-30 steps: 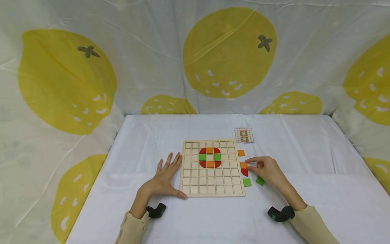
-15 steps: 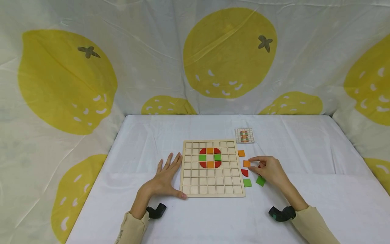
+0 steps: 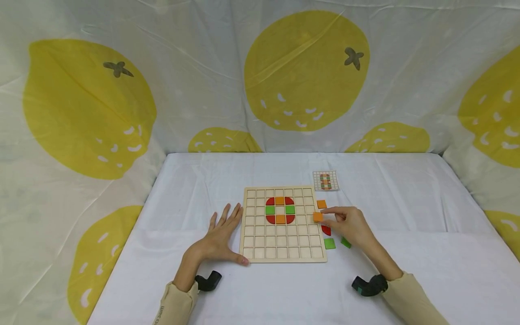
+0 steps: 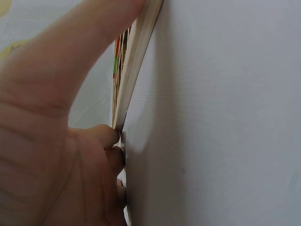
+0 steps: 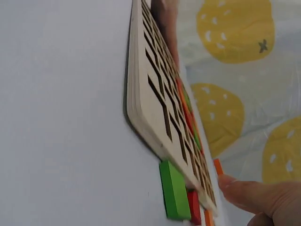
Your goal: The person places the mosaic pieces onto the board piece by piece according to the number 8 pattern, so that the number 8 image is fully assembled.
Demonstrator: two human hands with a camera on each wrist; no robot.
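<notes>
My right hand [image 3: 352,226] pinches an orange square tile [image 3: 318,217] between thumb and fingertips, over the right edge of the wooden grid board [image 3: 287,253]. In the right wrist view the same orange tile [image 5: 217,166] shows at the fingertips, raised beside the board. My left hand [image 3: 217,240] lies with fingers spread at the board's left edge, the thumb at its near left corner; the left wrist view shows the thumb [image 4: 84,37] against the board's side. In the board's upper middle, red rounded corner pieces, orange squares and green squares form a ring around one bare cell.
Right of the board lie another orange tile [image 3: 321,204], a red rounded piece [image 3: 326,230], a green tile [image 3: 329,243] and a second green tile [image 3: 345,243], partly under my right hand. A small pattern card [image 3: 325,180] lies behind them on the white cloth [image 3: 268,293].
The right hand first drew the orange tile slightly right, off the red piece, then carried it left over the board's edge. The left hand and the board have stayed put.
</notes>
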